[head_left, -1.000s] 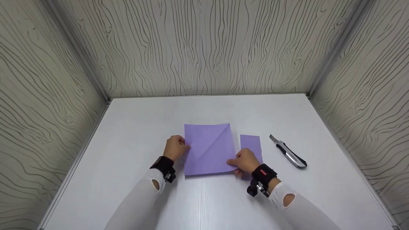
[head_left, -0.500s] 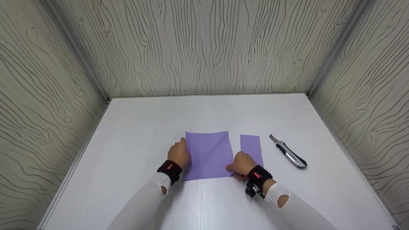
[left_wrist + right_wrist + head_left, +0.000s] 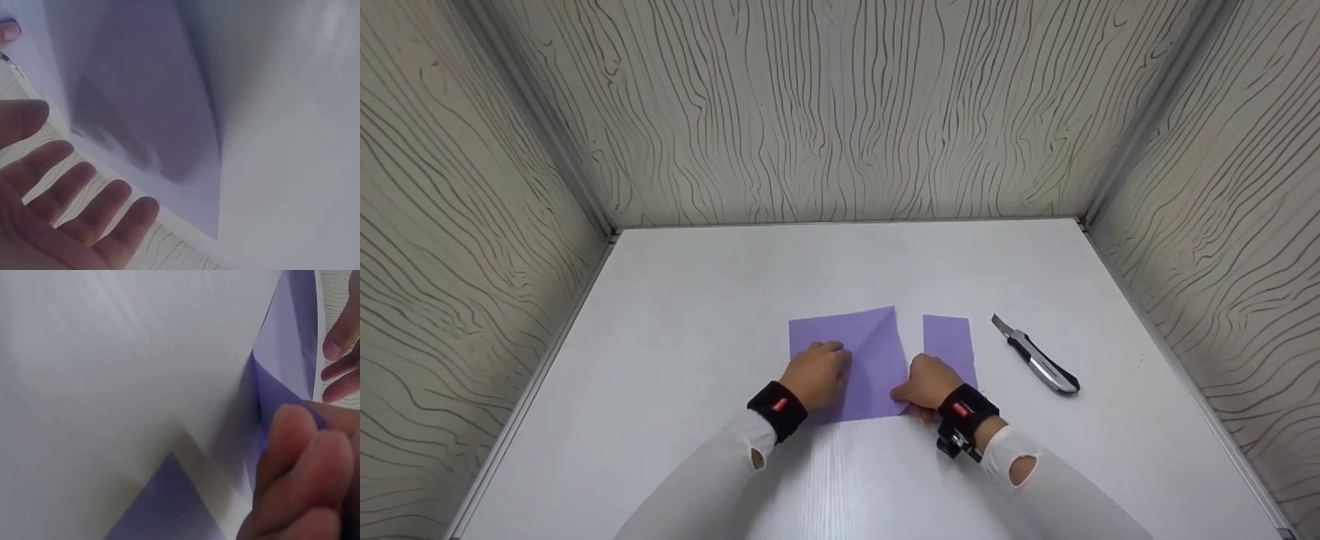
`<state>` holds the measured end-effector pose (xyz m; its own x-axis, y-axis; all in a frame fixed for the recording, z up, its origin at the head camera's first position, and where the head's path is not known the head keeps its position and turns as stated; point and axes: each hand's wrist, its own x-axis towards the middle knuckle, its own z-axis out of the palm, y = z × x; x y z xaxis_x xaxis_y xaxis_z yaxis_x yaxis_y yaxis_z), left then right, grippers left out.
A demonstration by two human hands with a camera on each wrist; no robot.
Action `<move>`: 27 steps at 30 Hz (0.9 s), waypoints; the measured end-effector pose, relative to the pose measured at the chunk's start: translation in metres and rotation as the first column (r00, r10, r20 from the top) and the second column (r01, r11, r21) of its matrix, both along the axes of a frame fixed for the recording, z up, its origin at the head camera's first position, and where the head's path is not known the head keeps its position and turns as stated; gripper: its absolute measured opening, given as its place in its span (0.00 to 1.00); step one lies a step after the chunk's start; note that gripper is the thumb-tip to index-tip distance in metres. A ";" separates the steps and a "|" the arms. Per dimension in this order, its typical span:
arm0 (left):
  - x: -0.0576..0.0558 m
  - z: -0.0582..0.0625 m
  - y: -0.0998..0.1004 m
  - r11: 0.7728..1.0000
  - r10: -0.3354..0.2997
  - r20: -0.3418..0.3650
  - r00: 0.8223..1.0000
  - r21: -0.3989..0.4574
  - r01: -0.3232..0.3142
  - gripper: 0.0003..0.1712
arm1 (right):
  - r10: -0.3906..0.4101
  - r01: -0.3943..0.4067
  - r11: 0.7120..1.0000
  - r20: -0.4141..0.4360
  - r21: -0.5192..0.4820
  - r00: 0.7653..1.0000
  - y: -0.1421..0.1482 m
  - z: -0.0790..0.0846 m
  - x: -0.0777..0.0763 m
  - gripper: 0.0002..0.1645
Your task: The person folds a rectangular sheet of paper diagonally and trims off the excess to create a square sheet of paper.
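A square sheet of purple paper (image 3: 877,360) with a diagonal crease lies on the white table. My right hand (image 3: 928,381) pinches its near right corner between thumb and fingers; the right wrist view shows that corner (image 3: 281,391) bent up off the table. Over the left part of the sheet is my left hand (image 3: 817,373), and in the left wrist view its fingers (image 3: 107,208) are spread and nearly straight, holding nothing. Contact between it and the paper cannot be made out. A narrow purple paper strip (image 3: 947,337) lies just right of the sheet, partly covered by my right hand.
A utility knife (image 3: 1039,362) with its blade out lies right of the strip, blade pointing to the far left. Wood-grain panels (image 3: 840,112) enclose the white table (image 3: 697,277) at the back and both sides.
My left hand has let go of the sheet's left edge and moved right, over the paper. The sheet has come nearer and turned slightly. The right hand keeps its pinch on the corner.
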<state>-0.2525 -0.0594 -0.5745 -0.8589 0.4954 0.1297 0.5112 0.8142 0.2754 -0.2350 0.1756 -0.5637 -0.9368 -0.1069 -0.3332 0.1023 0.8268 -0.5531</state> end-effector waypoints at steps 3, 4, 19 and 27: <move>0.002 -0.005 -0.001 0.998 -0.012 -0.013 1.000 -0.060 0.011 0.11 | 0.050 -0.041 0.993 -0.081 0.114 0.995 -0.003 0.004 0.000 0.24; 0.002 -0.006 -0.002 0.997 -0.019 -0.018 1.000 -0.077 0.017 0.11 | 0.064 -0.047 0.987 -0.108 0.152 0.992 -0.004 0.005 0.000 0.24; 0.005 -0.009 0.001 0.970 -0.089 -0.053 0.995 -0.231 0.075 0.21 | 0.437 -0.375 0.899 -0.413 0.226 0.799 -0.032 -0.025 -0.006 0.31; 0.005 -0.016 -0.001 0.958 -0.121 -0.092 0.988 -0.270 0.093 0.23 | 0.491 -0.394 0.861 -0.323 0.322 0.809 -0.034 -0.027 -0.013 0.33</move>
<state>-0.2473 -0.0605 -0.5906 -0.7875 0.6125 0.0693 0.6138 0.7895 -0.0025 -0.2480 0.1419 -0.5903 -0.8613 -0.5074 -0.0280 -0.4841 0.8359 -0.2586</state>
